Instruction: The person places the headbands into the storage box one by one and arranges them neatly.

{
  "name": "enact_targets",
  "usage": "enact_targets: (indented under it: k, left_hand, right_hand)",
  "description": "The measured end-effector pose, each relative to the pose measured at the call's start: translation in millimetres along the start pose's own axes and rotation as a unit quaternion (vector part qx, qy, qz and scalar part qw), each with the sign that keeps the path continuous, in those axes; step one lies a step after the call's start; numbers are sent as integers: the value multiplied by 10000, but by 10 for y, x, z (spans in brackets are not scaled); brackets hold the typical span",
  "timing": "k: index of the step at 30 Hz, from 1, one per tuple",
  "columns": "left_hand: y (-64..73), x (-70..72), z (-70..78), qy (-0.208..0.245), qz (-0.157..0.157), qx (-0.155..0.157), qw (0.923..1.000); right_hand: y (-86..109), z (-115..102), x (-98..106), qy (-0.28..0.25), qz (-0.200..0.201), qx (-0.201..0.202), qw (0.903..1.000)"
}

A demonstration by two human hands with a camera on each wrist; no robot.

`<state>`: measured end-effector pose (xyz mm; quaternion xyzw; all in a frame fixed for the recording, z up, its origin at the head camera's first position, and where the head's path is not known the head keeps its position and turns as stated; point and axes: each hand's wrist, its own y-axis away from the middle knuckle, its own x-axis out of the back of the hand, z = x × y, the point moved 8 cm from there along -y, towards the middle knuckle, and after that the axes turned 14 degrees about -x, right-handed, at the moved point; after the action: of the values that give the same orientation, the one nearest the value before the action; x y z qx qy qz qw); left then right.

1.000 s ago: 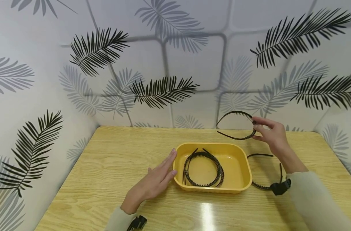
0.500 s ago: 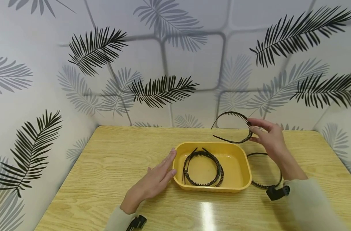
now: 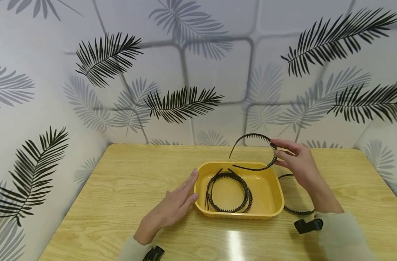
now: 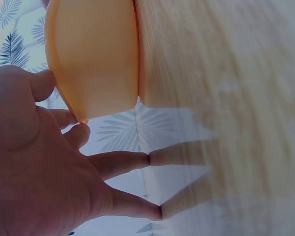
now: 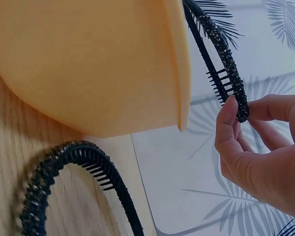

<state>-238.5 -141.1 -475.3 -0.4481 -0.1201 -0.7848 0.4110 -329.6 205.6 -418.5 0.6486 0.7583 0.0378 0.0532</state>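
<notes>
My right hand [image 3: 294, 157] pinches a black toothed headband [image 3: 254, 135] by its curved middle, holding it above the back right part of a yellow plastic bin [image 3: 267, 194]. Dark glittery beads cover its outer side in the right wrist view. The headband's two ends point left. Inside the bin's left half lie several black headbands [image 3: 229, 209], overlapping in a ring. My left hand [image 3: 173, 206] rests its fingertips against the bin's left rim, fingers fairly straight. In the left wrist view, two of its fingers touch the table.
Another beaded headband [image 5: 73, 152] lies on the wooden table [image 3: 120, 181] just right of the bin, partly hidden by the right wrist in the head view. A wall with leaf patterns [image 3: 185, 105] rises behind the table.
My right hand has carried the headband left and lower, from right of the bin to above its back right part. My left hand stays at the bin's left rim.
</notes>
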Motion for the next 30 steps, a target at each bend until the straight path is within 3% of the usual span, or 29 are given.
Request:
enact_targets:
  k: [9,23,30]
  left_hand:
    - [-20,27,18,34,-24,24,10000]
    - [8,-3,7,94,-23,30,9999]
    - [4,0,15,108,-10,13,9999]
  right_hand:
    - [72,40,-70,-272,-162,67,9995]
    - [92,191,-262,213,4,-247,9995]
    - [89,244,-357,81,-233,-303,9992]
